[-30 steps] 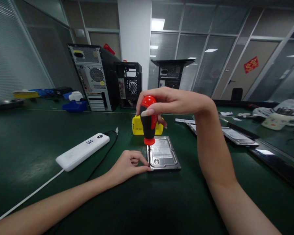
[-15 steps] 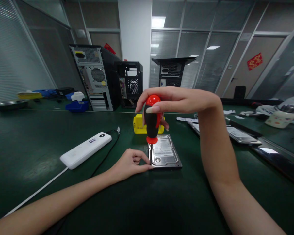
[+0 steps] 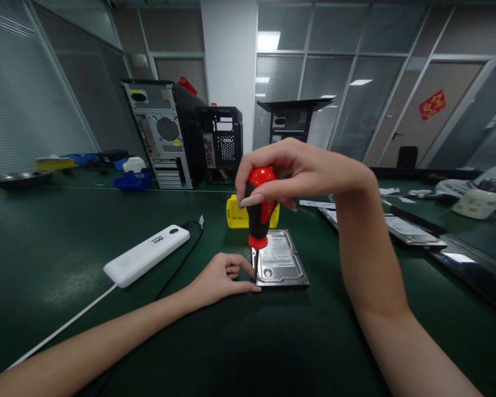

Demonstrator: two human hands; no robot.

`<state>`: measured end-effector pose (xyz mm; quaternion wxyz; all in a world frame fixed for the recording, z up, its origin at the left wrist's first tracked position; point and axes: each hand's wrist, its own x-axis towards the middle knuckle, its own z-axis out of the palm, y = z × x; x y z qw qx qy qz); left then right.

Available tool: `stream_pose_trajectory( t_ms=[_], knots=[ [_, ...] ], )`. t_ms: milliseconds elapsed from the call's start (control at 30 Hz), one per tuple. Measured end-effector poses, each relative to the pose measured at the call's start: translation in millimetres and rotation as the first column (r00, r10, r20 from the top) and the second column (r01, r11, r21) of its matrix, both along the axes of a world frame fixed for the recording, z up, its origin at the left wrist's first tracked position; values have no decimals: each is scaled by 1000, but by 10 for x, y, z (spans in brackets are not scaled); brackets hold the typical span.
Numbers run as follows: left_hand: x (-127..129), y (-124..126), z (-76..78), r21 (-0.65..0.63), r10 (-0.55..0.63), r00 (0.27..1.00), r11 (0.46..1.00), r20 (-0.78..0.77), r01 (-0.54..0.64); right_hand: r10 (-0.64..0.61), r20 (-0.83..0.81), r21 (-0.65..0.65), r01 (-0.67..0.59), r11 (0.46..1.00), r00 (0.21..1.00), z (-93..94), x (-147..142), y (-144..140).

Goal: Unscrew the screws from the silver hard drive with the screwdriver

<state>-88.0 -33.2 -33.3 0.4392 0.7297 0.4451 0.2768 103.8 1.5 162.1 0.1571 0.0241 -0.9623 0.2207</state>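
From where I stand, the right hand [image 3: 293,171] has its fingers and thumb wrapped over the red-and-black handle of a screwdriver [image 3: 259,215], clamped on it from above with the wrist sharply bent. The screwdriver stands nearly upright, its thin shaft running down to the near left corner of a hard drive [image 3: 287,259]. The drive lies flat, label up, around the middle of the green tabletop [image 3: 82,220].

The left hand [image 3: 219,278] comes in low from the side of the tabletop's left edge. Its thumb and forefinger nearly meet at that same corner of the drive, beside the shaft's tip; I can't tell whether they pinch the drive or the shaft.

Just behind the drive, on the side of the tabletop's far edge, is a yellow box [image 3: 237,215], partly hidden by the right hand. A white power strip [image 3: 146,256] lies slantwise on the left part of the tabletop, a white cable leaving its near end. More drives [image 3: 413,230] lie toward the right edge. Along the far edge stand a large computer case [image 3: 186,132], a smaller open black frame [image 3: 226,144] and another case [image 3: 290,120].
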Motion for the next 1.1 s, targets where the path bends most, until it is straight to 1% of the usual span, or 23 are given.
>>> stream_pose_trajectory(
  t_ms=[67,167,233,267,367,433,533,633,733,800,867,1000,1100],
  knots=[
    [-12,15,-22,-29,-13,1000,1000,4,13,-28,19,-1,28,1000,999,-6,-6,-14],
    [-27,34,-50,-62,-15,1000,998,-4,15,-102,64,-54,106,993,993,-24,1,1],
    [-37,48,-61,-65,-30,1000,997,-6,29,-107,85,-93,114,989,991,-34,10,33],
    [-43,55,-63,-64,-40,999,997,-6,40,-89,88,-99,98,990,992,-37,13,52],
    [-54,65,-52,-69,-58,998,996,-15,57,-42,63,-53,45,998,997,-39,8,102],
    [-46,59,-40,-74,-58,998,996,-27,55,-55,25,5,55,998,998,-36,-3,119],
    [-2,34,-40,-56,-9,1000,998,-23,8,-114,-24,57,115,992,993,-31,-17,118],
    [55,7,-63,-31,82,997,996,-15,-82,-158,-28,37,159,987,987,-32,-26,97],
    [78,-7,-79,-39,106,994,994,6,-105,-170,-38,56,172,983,985,-39,-44,68],
    [70,-8,-84,-47,99,995,994,12,-98,-160,-62,118,166,979,985,-42,-61,40],
    [56,-6,-88,-44,92,996,995,11,-92,-120,-78,172,132,976,990,-37,-75,7],
    [45,-8,-92,-38,84,996,996,31,-83,-61,-29,159,65,985,998,-11,-79,-51],
    [47,-16,-87,-52,72,996,996,48,-69,-62,1,127,61,990,998,6,-52,-64]
  ],
)
